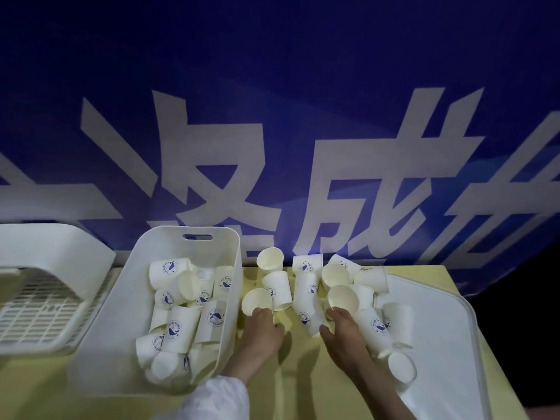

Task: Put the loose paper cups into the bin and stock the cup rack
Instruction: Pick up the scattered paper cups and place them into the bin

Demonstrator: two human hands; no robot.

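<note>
Loose paper cups heaped at 12 o'clock from both hands, bin at 9; left hand wraps one cup's wall, right hand w/ grip unclear; light, crushable, so hold sidewalls gently.

Yellow table under my hands, w/ blue banner wall behind. On it, L to R: white grid-topped rack at far left; white handled bin, standing on the tabletop beside the rack, w/ cups piled inside; loose paper cups lying on bare yellow surface betw. bin and tray, some on their sides, some mouth toward me; flat white tray at right, several cups spilling over its near-left edge.
</note>
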